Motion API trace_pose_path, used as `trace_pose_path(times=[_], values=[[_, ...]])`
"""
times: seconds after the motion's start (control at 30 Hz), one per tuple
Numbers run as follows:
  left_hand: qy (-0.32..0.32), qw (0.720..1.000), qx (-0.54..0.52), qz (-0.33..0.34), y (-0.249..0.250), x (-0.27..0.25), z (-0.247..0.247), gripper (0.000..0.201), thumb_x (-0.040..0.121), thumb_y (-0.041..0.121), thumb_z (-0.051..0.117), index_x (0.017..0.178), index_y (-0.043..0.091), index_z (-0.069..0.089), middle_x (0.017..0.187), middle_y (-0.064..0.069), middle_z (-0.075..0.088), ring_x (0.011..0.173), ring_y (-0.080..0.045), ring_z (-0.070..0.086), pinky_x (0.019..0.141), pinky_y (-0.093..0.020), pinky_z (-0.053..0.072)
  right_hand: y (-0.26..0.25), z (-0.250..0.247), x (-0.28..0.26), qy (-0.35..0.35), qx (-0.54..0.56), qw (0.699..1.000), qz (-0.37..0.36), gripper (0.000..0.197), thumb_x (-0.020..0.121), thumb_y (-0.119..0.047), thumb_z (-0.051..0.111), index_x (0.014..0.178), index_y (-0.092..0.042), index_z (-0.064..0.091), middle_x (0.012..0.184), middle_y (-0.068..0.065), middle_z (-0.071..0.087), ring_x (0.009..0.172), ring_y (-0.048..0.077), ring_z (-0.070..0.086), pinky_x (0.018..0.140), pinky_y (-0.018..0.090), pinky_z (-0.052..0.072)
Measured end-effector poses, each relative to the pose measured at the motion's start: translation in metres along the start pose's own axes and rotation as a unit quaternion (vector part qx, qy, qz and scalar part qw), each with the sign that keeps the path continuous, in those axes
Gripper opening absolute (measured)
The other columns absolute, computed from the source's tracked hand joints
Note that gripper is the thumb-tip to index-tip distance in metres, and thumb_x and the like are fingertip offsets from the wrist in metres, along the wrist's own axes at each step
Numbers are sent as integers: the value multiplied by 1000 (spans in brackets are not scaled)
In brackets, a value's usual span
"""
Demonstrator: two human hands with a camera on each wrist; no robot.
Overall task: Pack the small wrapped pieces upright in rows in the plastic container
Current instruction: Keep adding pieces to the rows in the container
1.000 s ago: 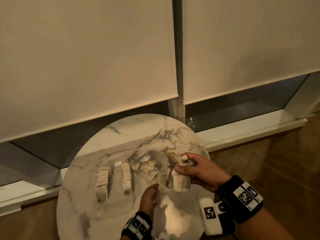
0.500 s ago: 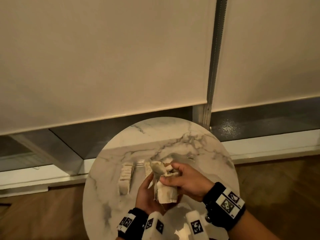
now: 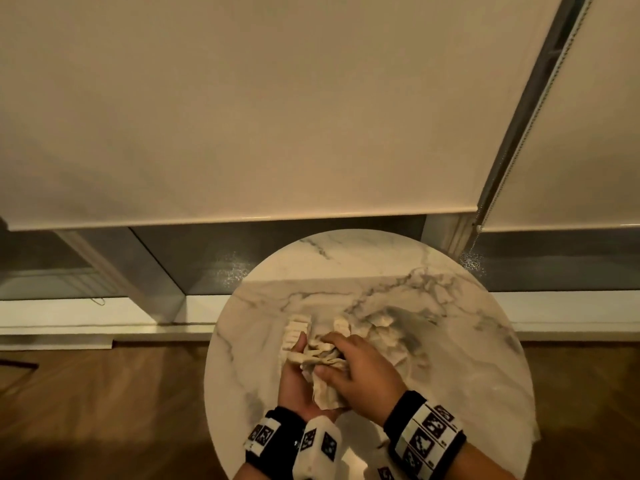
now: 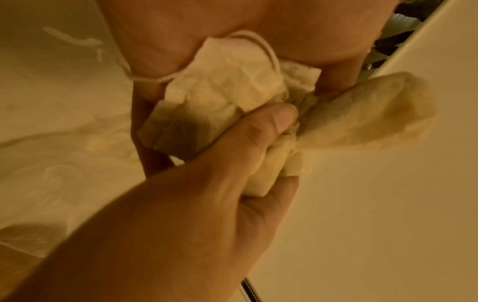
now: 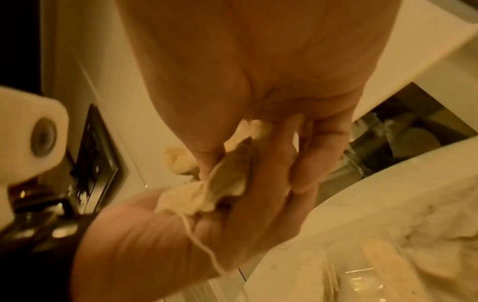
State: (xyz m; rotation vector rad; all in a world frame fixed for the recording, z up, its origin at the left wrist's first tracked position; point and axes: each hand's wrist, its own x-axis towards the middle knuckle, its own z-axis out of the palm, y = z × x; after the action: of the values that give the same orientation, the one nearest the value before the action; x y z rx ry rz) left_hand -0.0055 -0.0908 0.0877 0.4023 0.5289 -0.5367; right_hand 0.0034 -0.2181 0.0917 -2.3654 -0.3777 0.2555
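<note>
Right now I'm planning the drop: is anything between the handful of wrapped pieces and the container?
Nothing visible does. Both hands, left hand and right hand, hold the wrapped pieces just in front of the container, whose gap between its two rows looks open.

The head view looks steeply down from above onto the round marble table (image 3: 346, 271), with the window blinds (image 3: 242, 116) at the far side and both hands at the near edge. The left wrist view sits very close behind the left hand (image 4: 181, 214), looking along it at the bundle of wrapped pieces (image 4: 225, 102). The right wrist view is as close on the right hand (image 5: 271, 71); all three views share the bundle.
</note>
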Motion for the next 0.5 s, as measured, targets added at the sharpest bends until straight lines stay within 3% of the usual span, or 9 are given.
trace_pose_path(times=[0.07, 0.17, 0.27, 0.37, 0.5], values=[[-10, 1000, 1, 5, 12, -2, -11, 58, 90, 51, 51, 103, -1, 75, 112, -22, 69, 100, -39, 69, 95, -45, 48, -6, 13, 3, 0, -90, 996, 0, 56, 87, -69, 42, 138, -50, 32, 124, -10, 52, 118, 17, 44, 89, 36, 48], [0, 1000, 21, 5, 30, -2, -28, 54, 92, 48, 52, 102, -1, 73, 105, -22, 69, 97, -38, 68, 96, -44, 44, -15, 26, 7, 7, -124, 992, -9, 57, 89, -68, 39, 142, -51, 25, 135, -7, 42, 125, 20, 35, 93, 34, 46], [9, 999, 43, 20, 45, -5, -39, 51, 92, 45, 51, 103, 0, 71, 102, -22, 69, 95, -38, 67, 92, -44, 47, -23, 33, 12, 6, -87, 996, -14, 63, 90, -67, 40, 147, -49, 20, 144, -6, 31, 130, 19, 30, 103, 33, 40], [18, 998, 47, 27, 59, -9, -48, 52, 93, 45, 49, 109, -1, 69, 104, -23, 68, 92, -39, 68, 87, -45, 54, -29, 41, 16, 37, -21, 999, -33, 67, 89, -67, 46, 148, -47, 21, 144, -11, 26, 130, 12, 32, 106, 30, 40], [29, 998, 35, 34, 70, -10, -60, 50, 93, 43, 48, 104, 0, 72, 102, -23, 67, 89, -39, 68, 94, -44, 45, -35, 47, 20, 72, 37, 995, -52, 68, 85, -62, 57, 145, -47, 27, 142, -15, 26, 130, 8, 34, 106, 26, 41]])
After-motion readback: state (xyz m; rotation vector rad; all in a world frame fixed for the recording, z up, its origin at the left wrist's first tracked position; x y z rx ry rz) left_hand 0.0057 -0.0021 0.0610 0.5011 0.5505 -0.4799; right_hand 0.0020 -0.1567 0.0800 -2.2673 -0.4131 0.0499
